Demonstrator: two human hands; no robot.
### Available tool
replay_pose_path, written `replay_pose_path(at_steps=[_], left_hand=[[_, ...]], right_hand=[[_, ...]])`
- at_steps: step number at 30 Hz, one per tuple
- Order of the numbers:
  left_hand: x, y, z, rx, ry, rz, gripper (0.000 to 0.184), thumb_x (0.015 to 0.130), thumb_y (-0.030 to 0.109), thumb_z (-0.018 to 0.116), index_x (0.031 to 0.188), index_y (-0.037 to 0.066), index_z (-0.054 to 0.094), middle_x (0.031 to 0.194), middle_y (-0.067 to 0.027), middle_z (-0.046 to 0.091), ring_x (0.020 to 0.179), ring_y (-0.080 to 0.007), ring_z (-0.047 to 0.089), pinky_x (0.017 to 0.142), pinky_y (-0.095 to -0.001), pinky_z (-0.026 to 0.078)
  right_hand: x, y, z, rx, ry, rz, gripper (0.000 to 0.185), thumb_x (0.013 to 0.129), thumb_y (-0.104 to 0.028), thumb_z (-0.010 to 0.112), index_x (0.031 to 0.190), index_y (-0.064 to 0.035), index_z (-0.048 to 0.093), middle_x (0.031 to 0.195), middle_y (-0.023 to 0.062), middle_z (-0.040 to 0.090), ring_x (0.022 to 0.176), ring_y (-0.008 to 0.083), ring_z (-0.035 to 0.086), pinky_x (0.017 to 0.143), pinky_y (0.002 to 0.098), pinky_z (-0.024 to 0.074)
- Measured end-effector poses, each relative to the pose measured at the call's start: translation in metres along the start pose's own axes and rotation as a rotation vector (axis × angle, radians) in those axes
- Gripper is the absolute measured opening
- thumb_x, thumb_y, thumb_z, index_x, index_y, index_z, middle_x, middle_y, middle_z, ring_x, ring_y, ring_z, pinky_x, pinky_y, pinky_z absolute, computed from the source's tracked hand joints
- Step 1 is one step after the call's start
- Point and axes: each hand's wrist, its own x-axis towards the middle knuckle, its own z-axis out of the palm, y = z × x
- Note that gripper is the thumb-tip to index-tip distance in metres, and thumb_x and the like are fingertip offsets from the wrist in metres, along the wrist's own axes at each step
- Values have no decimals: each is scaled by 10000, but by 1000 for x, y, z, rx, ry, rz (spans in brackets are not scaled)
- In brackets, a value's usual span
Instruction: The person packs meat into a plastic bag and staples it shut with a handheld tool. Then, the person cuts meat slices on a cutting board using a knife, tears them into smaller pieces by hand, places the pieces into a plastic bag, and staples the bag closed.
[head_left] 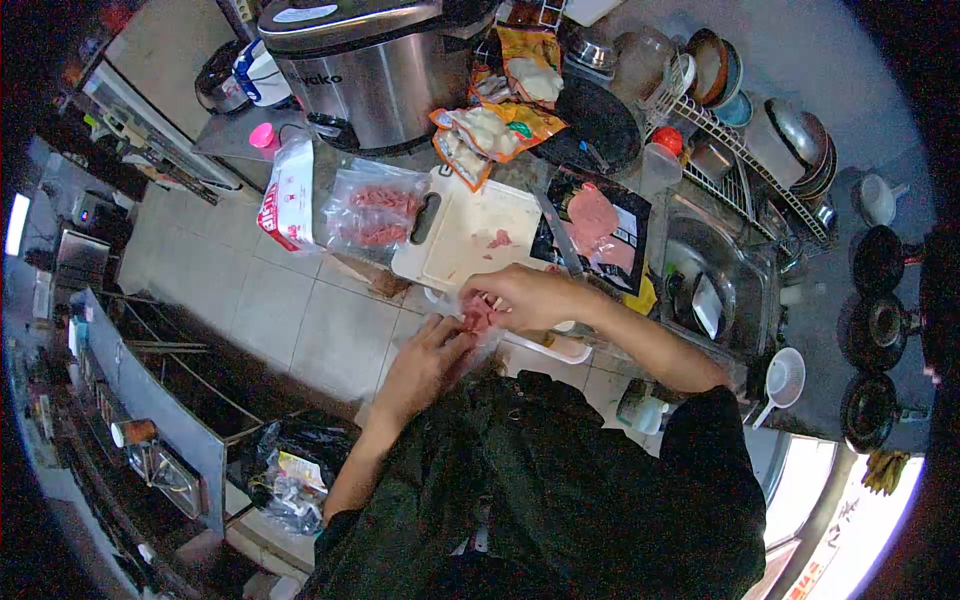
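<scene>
Close to my body, my left hand [437, 348] pinches the edge of a small clear plastic bag with pink cut meat [480, 314] in it. My right hand [528, 297] is curled over the meat at the bag's mouth, its fingertips partly hidden. Just beyond both hands lies a white cutting board [462, 262] with a few meat scraps [499, 239] on it. A knife [560, 228] rests at the board's right side, beside round pink meat slices [593, 214] on a black package. Left of the board are clear bags of pink meat [378, 212].
A red and white plastic pack [289, 195] lies at the counter's left end. Behind stands a large steel rice cooker [375, 85], with orange food packets [497, 132] beside it. To the right are a sink [752, 268] and a dish rack [735, 150].
</scene>
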Motion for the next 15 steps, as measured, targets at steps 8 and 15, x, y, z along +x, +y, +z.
replay_pose_path(at_steps=[8, 15], left_hand=[[-2, -2, 3, -10, 11, -22, 274, 822, 75, 700, 1093, 50, 670, 1111, -105, 623, 1034, -328, 601, 835, -431, 542], [-12, -14, -5, -17, 24, -118, 309, 789, 65, 659, 1097, 41, 665, 1113, -121, 609, 1057, -340, 586, 858, -432, 528]], right_hand=[[3, 12, 4, 177, 139, -171, 402, 862, -25, 621, 1259, -9, 557, 1078, 178, 701, 1000, 288, 706, 879, 386, 544], [27, 76, -32, -78, 403, 180, 344, 894, -115, 661, 1209, 10, 601, 1164, 175, 695, 1024, 296, 700, 912, 400, 543]])
